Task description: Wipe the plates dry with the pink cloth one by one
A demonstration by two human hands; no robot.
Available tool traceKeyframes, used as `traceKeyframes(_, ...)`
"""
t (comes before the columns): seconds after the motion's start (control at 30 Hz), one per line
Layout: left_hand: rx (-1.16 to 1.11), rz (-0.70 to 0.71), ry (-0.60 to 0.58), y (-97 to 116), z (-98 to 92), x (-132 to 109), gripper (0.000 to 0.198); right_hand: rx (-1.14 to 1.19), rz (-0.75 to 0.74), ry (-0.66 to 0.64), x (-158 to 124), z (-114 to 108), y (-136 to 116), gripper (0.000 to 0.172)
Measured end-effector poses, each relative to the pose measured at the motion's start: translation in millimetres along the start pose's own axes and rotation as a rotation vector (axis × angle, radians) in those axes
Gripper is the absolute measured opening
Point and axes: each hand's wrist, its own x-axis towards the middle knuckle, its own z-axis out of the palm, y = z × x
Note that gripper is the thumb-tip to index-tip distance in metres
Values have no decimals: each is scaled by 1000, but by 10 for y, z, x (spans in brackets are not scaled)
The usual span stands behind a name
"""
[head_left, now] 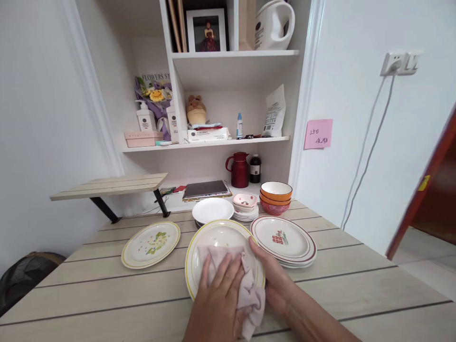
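Observation:
A white plate with a yellow rim point(225, 229) is tilted up above the table in front of me. My right hand point(272, 275) grips its right edge, thumb over the rim and the other fingers mostly hidden behind. Pressed against the plate's face is a pale pink cloth point(251, 285), bunched at its lower right end. My left hand point(219, 289) holds this cloth under its extended fingers, with the thumb in the folds. On the table to the left lies a similar plate with a green leafy print point(151, 244).
Red-rimmed plates point(295, 237) are stacked on the right. Behind are a white plate point(213, 210), small dishes point(245, 209) and stacked bowls point(275, 197). Farther back sit a laptop point(206, 189), a red jug point(240, 170) and a dark bottle point(255, 168). A small raised shelf point(110, 185) stands at left.

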Motion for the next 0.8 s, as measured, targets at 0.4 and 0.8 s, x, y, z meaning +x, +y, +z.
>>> traceKeyframes(0.4, -810, -1151, 541, -334, -244, -205, 43, 11, -10, 23, 74, -45, -23, 56)
traceKeyframes(0.8, -212, -485, 123, -304, -210, 105, 40, 32, 84, -80, 27, 4, 69, 53)
